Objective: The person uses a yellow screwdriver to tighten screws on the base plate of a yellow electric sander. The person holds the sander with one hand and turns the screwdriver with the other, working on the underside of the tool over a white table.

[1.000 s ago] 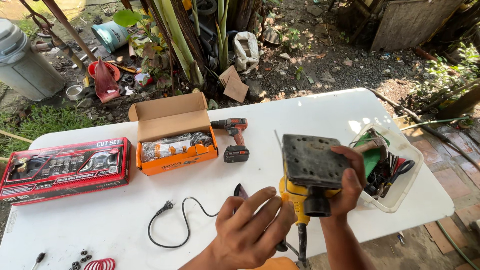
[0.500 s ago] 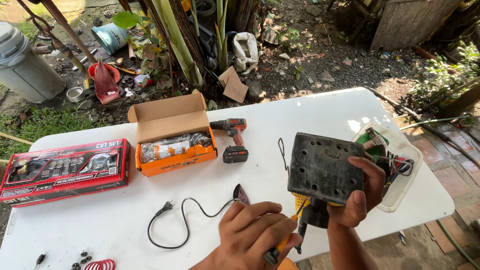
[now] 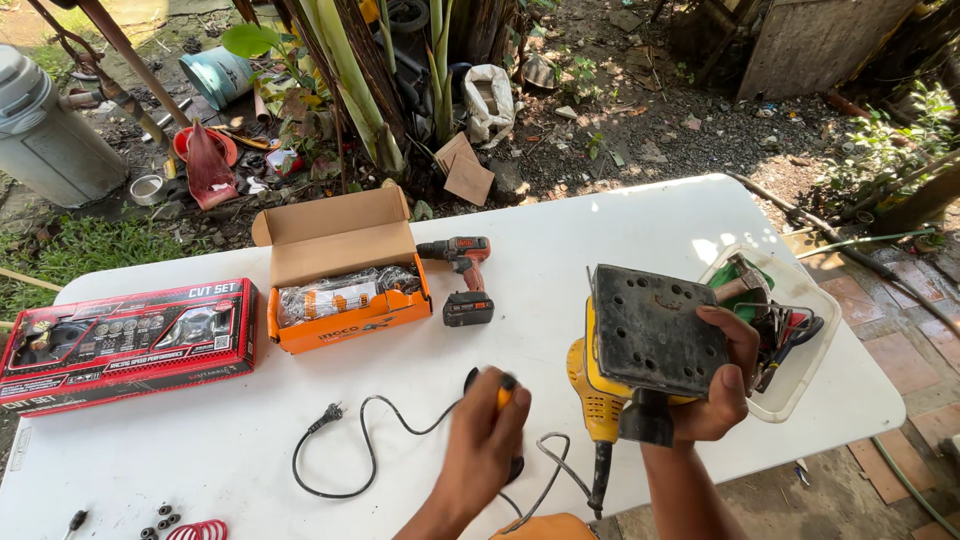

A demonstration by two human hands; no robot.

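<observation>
a yellow sander [image 3: 640, 350] is held base-up over the white table [image 3: 600, 240] by the right hand [image 3: 720, 385]; an orange-handled tool [image 3: 503, 400] is gripped by the left hand [image 3: 485, 445].

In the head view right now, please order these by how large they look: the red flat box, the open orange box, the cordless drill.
1. red flat box
2. open orange box
3. cordless drill
</observation>
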